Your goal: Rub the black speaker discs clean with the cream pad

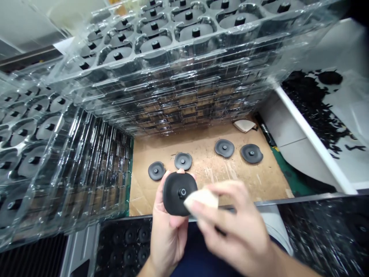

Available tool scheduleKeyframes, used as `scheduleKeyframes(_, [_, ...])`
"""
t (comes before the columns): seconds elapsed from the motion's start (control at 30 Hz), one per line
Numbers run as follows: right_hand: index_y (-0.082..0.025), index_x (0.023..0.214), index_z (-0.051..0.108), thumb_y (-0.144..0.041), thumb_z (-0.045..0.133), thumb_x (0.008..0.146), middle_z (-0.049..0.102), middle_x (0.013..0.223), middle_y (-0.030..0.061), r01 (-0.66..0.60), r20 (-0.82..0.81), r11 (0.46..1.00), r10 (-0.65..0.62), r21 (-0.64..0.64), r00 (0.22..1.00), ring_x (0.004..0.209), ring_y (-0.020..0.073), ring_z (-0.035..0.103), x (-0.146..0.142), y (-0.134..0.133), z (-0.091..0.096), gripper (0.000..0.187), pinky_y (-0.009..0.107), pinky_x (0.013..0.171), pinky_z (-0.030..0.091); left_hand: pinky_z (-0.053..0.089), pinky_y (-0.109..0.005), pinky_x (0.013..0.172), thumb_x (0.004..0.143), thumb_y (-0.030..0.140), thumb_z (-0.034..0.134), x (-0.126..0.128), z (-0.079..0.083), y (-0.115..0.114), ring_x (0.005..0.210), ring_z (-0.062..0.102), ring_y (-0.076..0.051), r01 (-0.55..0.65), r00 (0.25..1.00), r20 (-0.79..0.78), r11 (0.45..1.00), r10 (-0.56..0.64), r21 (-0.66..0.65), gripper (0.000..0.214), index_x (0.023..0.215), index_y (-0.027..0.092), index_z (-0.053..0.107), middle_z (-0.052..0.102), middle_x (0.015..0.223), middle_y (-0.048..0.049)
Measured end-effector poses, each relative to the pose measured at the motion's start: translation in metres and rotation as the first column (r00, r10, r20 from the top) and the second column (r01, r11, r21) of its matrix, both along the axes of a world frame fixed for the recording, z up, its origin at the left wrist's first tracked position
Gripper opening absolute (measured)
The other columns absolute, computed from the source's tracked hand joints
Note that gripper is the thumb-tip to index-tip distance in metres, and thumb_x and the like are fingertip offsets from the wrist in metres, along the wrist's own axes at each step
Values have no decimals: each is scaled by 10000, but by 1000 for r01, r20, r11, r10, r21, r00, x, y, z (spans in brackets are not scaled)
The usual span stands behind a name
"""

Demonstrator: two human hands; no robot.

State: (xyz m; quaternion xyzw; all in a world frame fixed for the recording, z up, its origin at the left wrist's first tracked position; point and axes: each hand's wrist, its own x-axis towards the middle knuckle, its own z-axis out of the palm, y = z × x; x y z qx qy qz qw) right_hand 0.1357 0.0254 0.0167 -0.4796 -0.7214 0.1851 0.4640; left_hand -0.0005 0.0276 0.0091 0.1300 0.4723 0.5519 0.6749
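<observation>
My left hand [170, 231] grips a black rounded disc [174, 192] with a small hollow stub at its middle, its face turned up. In my right hand [230, 223] is a folded white cloth pad [206, 198], pinched in the fingers at the disc's right edge; motion blurs it, so whether it touches the disc is unclear. Beyond my hands, similar discs lie stub up on brown cardboard: one disc [156, 170] at the left, a second [183, 161] beside it, a third [224, 148] and a fourth [251, 153] to the right.
Stacked clear plastic trays [184, 77] full of black discs rise at the back, with another stack [37, 127] at the left. Another white pad [244, 125] and a dark marker-like tube [265, 129] lie at the cardboard's right. A white bin [314, 134] holds black scraps [313, 104].
</observation>
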Motion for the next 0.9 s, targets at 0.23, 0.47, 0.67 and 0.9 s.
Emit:
scheduleKeyframes(0.23, [-272,987,719,-284,641,783,640,974,48,-34,-394,834,-225,-551,891,880,182,586,19,12,-54,219,354,792,508,454,-260,963,679,172,721,2,-4,7,1140,556,-196,-85,996,20,996,85,-17,517,1168,277,590,661,1129,-28])
scheduleKeyframes(0.47, [-89,884,665,-502,412,897,488,496,-16,-196,-473,589,-362,-784,803,325,66,340,12,-21,-93,484,191,284,274,498,-296,916,743,147,677,-3,-7,8,1144,556,-209,-93,992,84,994,98,-59,541,1238,311,535,649,1168,-32])
scheduleKeyframes(0.67, [-186,936,650,-429,560,846,599,707,5,-157,-500,679,-344,-717,795,546,92,532,6,8,-42,274,182,454,418,506,-259,891,710,281,731,0,-10,5,1095,587,-204,-38,995,92,999,39,-11,468,1161,265,609,657,1151,-46])
scheduleKeyframes(0.9, [-147,966,645,-84,477,875,659,869,26,-400,-149,846,371,-352,917,799,110,608,-9,29,22,202,203,738,482,511,-286,887,632,229,791,-2,-13,1,935,658,-188,175,977,135,981,-163,-86,511,1117,259,634,712,1001,-25])
